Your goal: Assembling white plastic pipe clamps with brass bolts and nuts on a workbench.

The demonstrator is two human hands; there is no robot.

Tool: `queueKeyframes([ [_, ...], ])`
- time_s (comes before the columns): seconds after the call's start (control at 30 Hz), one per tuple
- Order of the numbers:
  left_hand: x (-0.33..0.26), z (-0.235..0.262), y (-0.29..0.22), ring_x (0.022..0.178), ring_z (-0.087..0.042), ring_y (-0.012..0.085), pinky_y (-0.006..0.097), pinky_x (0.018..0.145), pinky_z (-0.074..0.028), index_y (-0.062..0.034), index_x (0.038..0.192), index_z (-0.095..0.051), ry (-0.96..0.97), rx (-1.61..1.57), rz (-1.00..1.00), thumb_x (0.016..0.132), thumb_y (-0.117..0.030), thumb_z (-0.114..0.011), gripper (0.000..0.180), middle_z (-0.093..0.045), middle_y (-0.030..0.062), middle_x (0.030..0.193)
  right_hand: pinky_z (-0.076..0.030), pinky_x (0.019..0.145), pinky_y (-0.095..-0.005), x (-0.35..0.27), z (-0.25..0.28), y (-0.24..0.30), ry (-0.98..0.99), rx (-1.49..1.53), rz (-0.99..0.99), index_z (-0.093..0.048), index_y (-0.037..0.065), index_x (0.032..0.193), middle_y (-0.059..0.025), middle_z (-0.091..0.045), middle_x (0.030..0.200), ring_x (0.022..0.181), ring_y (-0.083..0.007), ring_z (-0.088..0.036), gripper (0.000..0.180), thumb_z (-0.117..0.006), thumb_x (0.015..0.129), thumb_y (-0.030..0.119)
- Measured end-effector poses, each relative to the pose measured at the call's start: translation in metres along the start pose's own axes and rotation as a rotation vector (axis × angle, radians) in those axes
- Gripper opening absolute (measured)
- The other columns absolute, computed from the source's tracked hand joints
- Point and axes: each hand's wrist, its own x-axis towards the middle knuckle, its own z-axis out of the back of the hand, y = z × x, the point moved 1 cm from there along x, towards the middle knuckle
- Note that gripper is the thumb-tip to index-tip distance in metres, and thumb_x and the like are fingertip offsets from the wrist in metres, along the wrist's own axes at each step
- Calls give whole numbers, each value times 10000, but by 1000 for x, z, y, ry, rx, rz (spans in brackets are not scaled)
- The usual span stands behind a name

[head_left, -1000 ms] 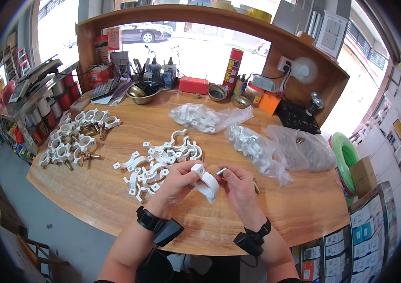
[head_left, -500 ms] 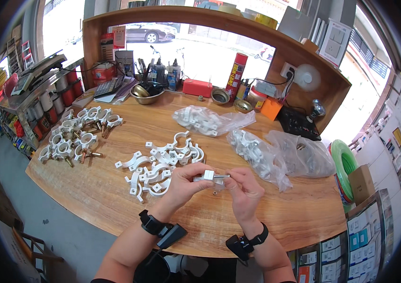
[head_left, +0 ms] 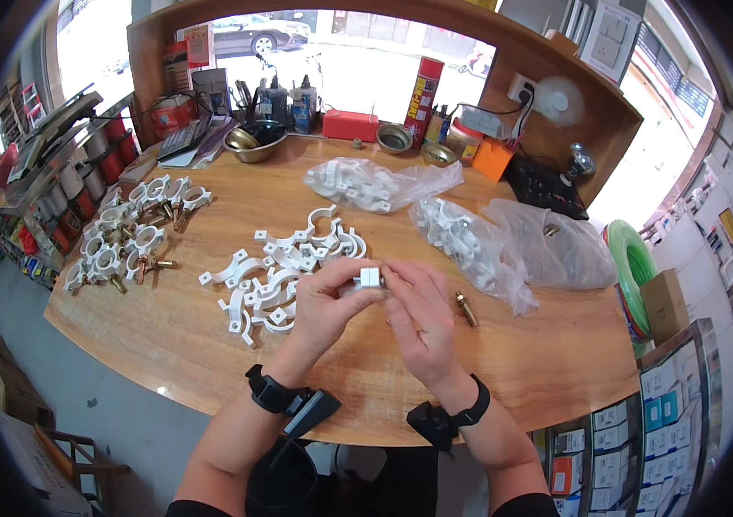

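Note:
Above the middle of the desk, my left hand (head_left: 329, 303) pinches a white pipe clamp (head_left: 370, 277), with the thumb below and fingers above. My right hand (head_left: 422, 323) is closed against the clamp's right side, its fingertips touching it. The screw at that side is mostly hidden by the fingers. A brass-coloured expansion bolt (head_left: 466, 308) lies on the wood just right of my right hand. Left of my hands spreads a loose pile of white clamp halves (head_left: 273, 283). Farther left are several closed ring clamps (head_left: 108, 259) with brass-coloured bolts attached.
Clear plastic bags of white clamps (head_left: 358, 183) and another bag (head_left: 547, 246) lie on the desk (head_left: 358, 388) at the back and right. Behind stand metal bowls (head_left: 394, 138), a red spray can (head_left: 421, 102) and a red box (head_left: 350, 126). Green hose coils (head_left: 629, 267) sit at the right edge.
My right hand has moved left, right up to the clamp, covering the screw shaft that showed between my hands. The brass-coloured bolt has come into view. The whole view has shifted slightly.

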Motion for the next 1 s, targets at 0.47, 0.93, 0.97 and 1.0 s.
queueKeyframes([
  [0.47, 1, -5, -7, 987, -465, 125, 228, 805, -394, 21, 1107, -487, 161, 118, 5, 818, -79, -507, 306, -502, 108, 1083, -360, 845, -320, 0, 12, -29, 45, 334, -342, -590, -7, 895, -113, -573, 981, 950, -232, -506, 210, -568, 725, 114],
  [0.93, 1, 9, 16, 638, -541, 101, 229, 593, -447, 13, 905, -566, -21, -361, 459, 795, -168, -554, 212, -583, 32, 766, -437, 712, -235, -1, 9, -31, 119, 284, -508, -549, -48, 967, -87, -562, 969, 857, -136, -535, 212, -505, 802, 79],
  [0.97, 1, 8, 18, 614, -540, 105, 233, 560, -447, 9, 877, -563, -44, -404, 495, 800, -177, -542, 202, -577, 33, 742, -444, 669, -245, 2, 26, -17, 50, 417, -602, -549, -47, 920, -75, -566, 878, 750, -134, -537, 193, -532, 793, 97],
  [1.0, -1, 14, 18, 590, -538, 109, 237, 528, -446, 4, 849, -561, -91, -427, 519, 805, -186, -529, 197, -571, 33, 717, -404, 556, -225, 7, 46, -2, 61, 445, -394, -584, -10, 824, -32, -560, 711, 591, -91, -499, 160, -558, 768, 138],
])
